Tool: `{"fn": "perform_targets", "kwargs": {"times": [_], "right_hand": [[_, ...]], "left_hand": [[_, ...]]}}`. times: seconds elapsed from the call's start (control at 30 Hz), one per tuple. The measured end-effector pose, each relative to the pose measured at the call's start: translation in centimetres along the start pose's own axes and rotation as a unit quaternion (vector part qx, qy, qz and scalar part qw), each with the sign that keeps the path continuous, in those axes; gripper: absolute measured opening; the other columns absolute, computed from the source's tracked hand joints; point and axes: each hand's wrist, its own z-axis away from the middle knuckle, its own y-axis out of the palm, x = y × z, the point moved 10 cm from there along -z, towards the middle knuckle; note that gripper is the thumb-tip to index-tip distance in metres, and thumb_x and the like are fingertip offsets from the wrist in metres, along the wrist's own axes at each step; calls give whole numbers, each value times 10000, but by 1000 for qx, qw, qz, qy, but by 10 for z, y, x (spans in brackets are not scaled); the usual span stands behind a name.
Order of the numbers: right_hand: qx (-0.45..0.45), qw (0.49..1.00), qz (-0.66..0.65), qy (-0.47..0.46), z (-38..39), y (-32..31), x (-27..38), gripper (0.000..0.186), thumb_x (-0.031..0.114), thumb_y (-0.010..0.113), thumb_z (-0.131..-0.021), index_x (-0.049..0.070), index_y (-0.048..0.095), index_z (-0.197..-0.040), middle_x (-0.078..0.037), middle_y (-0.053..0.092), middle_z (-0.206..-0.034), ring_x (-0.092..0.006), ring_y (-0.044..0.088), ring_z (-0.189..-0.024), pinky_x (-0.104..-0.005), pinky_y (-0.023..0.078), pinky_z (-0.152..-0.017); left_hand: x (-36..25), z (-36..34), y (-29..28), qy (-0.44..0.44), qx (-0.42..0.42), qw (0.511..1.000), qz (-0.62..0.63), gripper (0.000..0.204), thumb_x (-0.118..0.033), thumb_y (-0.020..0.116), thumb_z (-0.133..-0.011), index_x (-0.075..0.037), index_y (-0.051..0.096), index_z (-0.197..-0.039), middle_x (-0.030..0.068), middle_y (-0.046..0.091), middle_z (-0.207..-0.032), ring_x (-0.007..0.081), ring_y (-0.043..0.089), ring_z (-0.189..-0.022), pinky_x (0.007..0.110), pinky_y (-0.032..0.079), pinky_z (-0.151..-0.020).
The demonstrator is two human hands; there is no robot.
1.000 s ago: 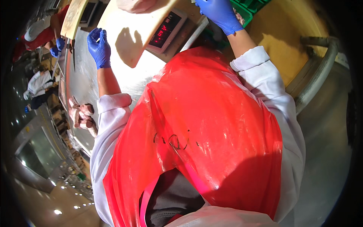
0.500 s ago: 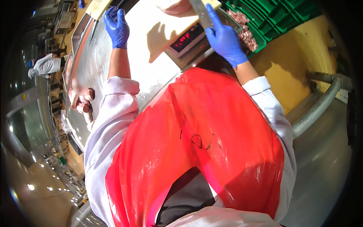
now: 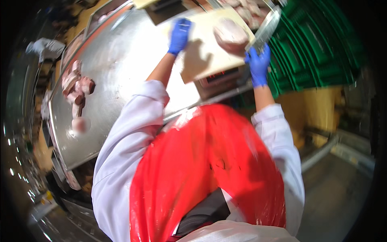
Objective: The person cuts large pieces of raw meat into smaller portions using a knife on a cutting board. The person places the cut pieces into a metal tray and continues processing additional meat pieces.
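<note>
My right hand [image 3: 259,66], in a blue glove, grips a knife [image 3: 267,29] whose wide blade points up and away, at the right edge of a cream cutting board [image 3: 217,60]. A rounded, pale pink piece of meat [image 3: 230,34] lies on the board, just left of the blade. My left hand [image 3: 180,37], also gloved in blue, hovers near the board's left side, apart from the meat. It is somewhat blurred; its fingers look loosely extended, with nothing seen in them. A scale [image 3: 219,77] with a red display sits at the board's near edge.
A steel table [image 3: 113,80] stretches left, with several meat pieces [image 3: 76,86] near its left edge. More meat fills a container [image 3: 252,12] beyond the board. Green crates [image 3: 314,48] stand right. A person in white [image 3: 47,49] is far left.
The view has shifted, so the board and meat show lower and more fully. My left hand has come right, closer to the board. The knife stays in my right hand, its blade now angled rightward.
</note>
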Motion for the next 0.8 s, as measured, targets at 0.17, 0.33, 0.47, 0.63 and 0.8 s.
{"fn": "perform_targets", "kwargs": {"times": [0.17,0.33,0.47,0.63,0.8], "right_hand": [[-131,990,10,50,-17,-50,-5,538,60,634,-935,65,421,-1429,-70,600,-1068,-156,607,-804,-303,555,-638],[-117,990,82,1,-38,-88,10,533,70,591,-964,14,384,-1452,-83,600,-941,-134,568,-729,-283,493,-583],[-72,995,59,33,-42,-126,-6,498,36,570,-975,27,383,-1436,-98,594,-912,-134,555,-638,-264,474,-521],[-3,995,35,90,-47,-128,-38,494,29,572,-980,29,385,-1438,-95,592,-926,-127,571,-669,-250,479,-510],[58,997,19,49,-42,-104,-25,508,40,590,-983,38,389,-1450,-62,616,-872,-113,592,-686,-236,491,-509]], "left_hand": [[-49,8,181,-83,194,949,-236,699,-541,684,-812,-74,568,-1319,237,532,-1353,449,515,-1240,594,430,-1021],[-116,24,234,-101,395,811,-419,1050,-594,845,-570,-228,482,-1484,217,235,-1614,612,117,-1437,867,273,-944],[-127,13,227,-153,424,818,-357,989,-477,902,-512,-219,562,-1404,212,399,-1472,558,328,-1351,800,403,-899],[-125,-2,171,-231,355,864,-273,979,-524,879,-479,-202,577,-1353,218,455,-1407,462,462,-1264,583,506,-958],[-59,22,133,-273,182,943,62,865,-394,811,-599,-108,489,-1350,216,495,-1334,340,540,-1211,436,507,-966]]}}
